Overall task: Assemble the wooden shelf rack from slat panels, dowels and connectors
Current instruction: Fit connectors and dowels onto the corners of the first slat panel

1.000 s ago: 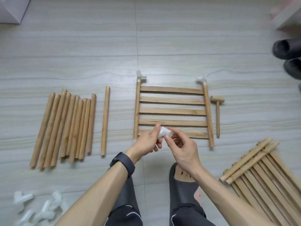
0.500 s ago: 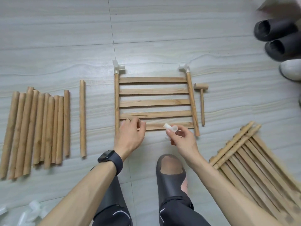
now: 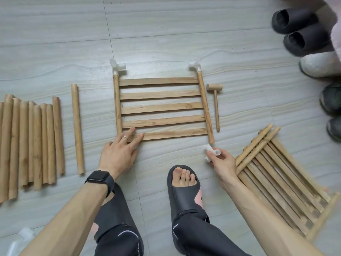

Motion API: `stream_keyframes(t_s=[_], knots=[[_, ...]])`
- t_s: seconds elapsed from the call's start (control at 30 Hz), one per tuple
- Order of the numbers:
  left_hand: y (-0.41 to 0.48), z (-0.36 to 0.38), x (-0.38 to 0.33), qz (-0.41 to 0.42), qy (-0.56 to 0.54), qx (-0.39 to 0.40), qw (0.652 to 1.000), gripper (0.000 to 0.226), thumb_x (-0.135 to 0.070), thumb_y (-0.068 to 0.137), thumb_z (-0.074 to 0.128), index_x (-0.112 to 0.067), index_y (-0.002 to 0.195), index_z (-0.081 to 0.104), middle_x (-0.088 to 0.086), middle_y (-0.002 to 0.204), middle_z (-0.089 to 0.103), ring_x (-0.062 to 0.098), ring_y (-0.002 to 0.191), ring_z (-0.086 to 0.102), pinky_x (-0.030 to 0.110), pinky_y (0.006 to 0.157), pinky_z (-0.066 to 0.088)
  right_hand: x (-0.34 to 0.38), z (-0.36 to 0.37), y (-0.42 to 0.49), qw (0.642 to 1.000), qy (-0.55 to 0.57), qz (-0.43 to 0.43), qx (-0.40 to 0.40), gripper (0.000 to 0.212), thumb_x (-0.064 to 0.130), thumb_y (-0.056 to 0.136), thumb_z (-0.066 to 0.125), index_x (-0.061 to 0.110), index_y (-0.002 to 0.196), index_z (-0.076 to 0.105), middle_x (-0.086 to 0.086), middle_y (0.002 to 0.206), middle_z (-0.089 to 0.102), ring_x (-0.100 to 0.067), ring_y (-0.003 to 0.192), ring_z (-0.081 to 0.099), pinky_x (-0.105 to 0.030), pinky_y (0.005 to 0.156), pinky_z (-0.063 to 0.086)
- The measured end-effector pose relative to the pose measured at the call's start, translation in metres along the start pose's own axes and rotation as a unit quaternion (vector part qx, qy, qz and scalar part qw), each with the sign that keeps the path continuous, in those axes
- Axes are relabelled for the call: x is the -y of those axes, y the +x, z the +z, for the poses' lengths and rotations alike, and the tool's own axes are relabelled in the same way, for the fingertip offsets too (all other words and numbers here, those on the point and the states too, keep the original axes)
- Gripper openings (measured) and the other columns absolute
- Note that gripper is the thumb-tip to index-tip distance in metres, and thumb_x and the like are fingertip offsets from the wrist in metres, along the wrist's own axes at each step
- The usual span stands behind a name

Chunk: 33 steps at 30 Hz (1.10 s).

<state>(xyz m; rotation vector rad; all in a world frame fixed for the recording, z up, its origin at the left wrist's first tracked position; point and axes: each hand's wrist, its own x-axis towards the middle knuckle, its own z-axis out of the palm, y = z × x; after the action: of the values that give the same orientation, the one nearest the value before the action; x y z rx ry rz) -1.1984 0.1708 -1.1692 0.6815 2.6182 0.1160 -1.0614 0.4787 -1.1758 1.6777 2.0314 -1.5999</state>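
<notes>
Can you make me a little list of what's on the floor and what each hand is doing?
Left hand: flat fingers press the near left corner of the slat panel
Right hand: pinches a white connector by the panel's near right rail end
Fitted connectors: two, on the far corners
Mallet: lying right of the panel
Loose dowels: row at left

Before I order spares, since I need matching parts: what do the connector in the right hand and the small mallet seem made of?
The connector: whitish, slightly translucent, smooth, so probably plastic. The mallet: pale tan, matte, no sheen; looks like bare, unvarnished wood.
</notes>
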Motion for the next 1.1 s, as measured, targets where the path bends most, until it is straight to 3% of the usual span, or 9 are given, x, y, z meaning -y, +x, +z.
stream_keyframes(t_s=[0.13,0.23,0.33,0.47,0.6,0.77,0.97,1.1], knots=[[0.001,0.000,0.000,0.005,-0.004,-0.001,1.000,0.055,-0.033,0.101,0.052,-0.035,0.154,0.038,0.002,0.165,0.027,0.029,0.144,0.036,0.049,0.090,0.051,0.000,0.002,-0.001,0.998,-0.023,0.005,-0.065,0.016,0.034,0.085,0.078,0.025,0.096,0.071,0.006,0.095,0.074,-0.018,0.093,0.070,-0.038,0.090,0.055],[0.001,0.003,0.002,0.008,0.014,0.010,1.000,0.059,-0.037,0.101,0.049,-0.035,0.157,0.030,0.001,0.166,0.022,0.029,0.145,0.032,0.048,0.093,0.051,0.005,0.004,-0.002,0.995,-0.033,-0.002,-0.097,0.014,0.038,0.085,0.077,0.030,0.091,0.068,0.015,0.092,0.071,-0.015,0.094,0.067,-0.029,0.085,0.049],[0.002,0.006,0.003,0.010,0.023,0.019,1.000,0.066,-0.044,0.099,0.049,-0.037,0.159,0.021,-0.002,0.168,0.013,0.027,0.147,0.027,0.047,0.097,0.049,0.002,0.006,-0.004,0.992,-0.017,0.008,-0.121,0.016,0.037,0.087,0.076,0.028,0.098,0.069,0.010,0.094,0.072,-0.012,0.089,0.066,-0.026,0.082,0.046],[0.002,0.006,0.004,0.013,0.025,0.025,0.999,0.070,-0.049,0.098,0.049,-0.040,0.159,0.016,-0.004,0.169,0.007,0.025,0.148,0.024,0.045,0.101,0.047,0.002,0.010,-0.001,0.991,0.019,0.025,-0.132,0.014,0.033,0.088,0.075,0.026,0.095,0.065,0.004,0.089,0.075,-0.017,0.083,0.072,-0.035,0.086,0.057],[0.002,0.005,0.005,0.011,0.025,0.032,0.999,0.071,-0.050,0.098,0.048,-0.040,0.159,0.014,-0.005,0.169,0.005,0.024,0.149,0.021,0.044,0.103,0.047,0.006,0.014,0.003,0.994,0.015,-0.003,-0.109,0.013,0.028,0.088,0.076,0.029,0.087,0.062,0.004,0.086,0.074,-0.009,0.066,0.073,-0.031,0.077,0.061],[0.001,0.007,0.006,0.010,0.029,0.029,0.999,0.071,-0.051,0.098,0.047,-0.040,0.160,0.013,-0.004,0.169,0.004,0.025,0.148,0.021,0.044,0.101,0.047,0.007,0.018,0.006,0.992,-0.073,-0.020,-0.101,0.020,0.035,0.088,0.074,0.022,0.102,0.066,-0.003,0.105,0.071,-0.028,0.096,0.071,-0.046,0.095,0.054],[0.001,0.008,0.007,0.011,0.035,0.028,0.999,0.072,-0.051,0.098,0.047,-0.039,0.160,0.012,-0.003,0.169,0.003,0.024,0.149,0.019,0.043,0.099,0.047,0.016,0.016,0.006,0.988,-0.112,-0.028,-0.102,0.026,0.038,0.086,0.075,0.018,0.101,0.067,-0.001,0.103,0.066,-0.024,0.105,0.061,-0.034,0.097,0.045],[0.001,0.010,0.008,0.008,0.025,0.031,0.999,0.072,-0.050,0.098,0.048,-0.040,0.160,0.013,-0.004,0.169,0.003,0.025,0.150,0.018,0.045,0.102,0.046,0.025,0.017,0.007,0.988,-0.116,-0.015,-0.104,0.030,0.039,0.087,0.074,0.014,0.104,0.068,-0.003,0.108,0.068,-0.025,0.108,0.059,-0.037,0.098,0.044]])
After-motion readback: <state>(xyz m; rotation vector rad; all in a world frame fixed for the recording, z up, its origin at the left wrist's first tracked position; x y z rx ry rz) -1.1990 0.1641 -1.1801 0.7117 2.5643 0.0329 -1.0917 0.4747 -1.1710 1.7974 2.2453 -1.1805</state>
